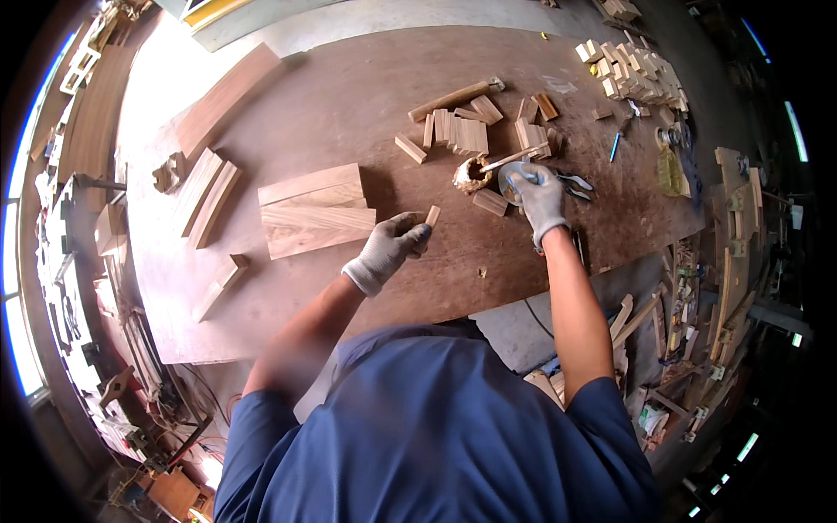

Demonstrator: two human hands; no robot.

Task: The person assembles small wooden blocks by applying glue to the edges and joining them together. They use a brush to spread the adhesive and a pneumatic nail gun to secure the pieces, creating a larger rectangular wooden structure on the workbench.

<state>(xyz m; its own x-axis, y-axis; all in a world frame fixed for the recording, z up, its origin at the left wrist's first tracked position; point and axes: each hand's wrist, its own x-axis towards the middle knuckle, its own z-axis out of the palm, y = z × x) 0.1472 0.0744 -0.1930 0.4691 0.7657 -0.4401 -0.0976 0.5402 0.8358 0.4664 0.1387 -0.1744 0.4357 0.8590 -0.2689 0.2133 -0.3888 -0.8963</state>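
My left hand (398,247), in a pale work glove with dark fingertips, pinches a small wooden block (433,215) above the table. To its left lie wide wooden boards (318,213), side by side. My right hand (539,199), gloved too, is closed over a round greyish container (508,180); what its fingers hold is hidden. Just left of that container is a glue-crusted pot (471,177) with a wooden stick (516,158) lying across its rim. A short wood block (490,202) rests below the pot, and pliers (576,184) lie right of my right hand.
Behind the pot, several small blocks (466,135) and a hammer-like tool (453,98) are gathered. A pile of pale blocks (632,71) occupies the far right corner. Curved pieces (209,196) and a long board (228,96) lie left. A blue pen (615,147) is at right.
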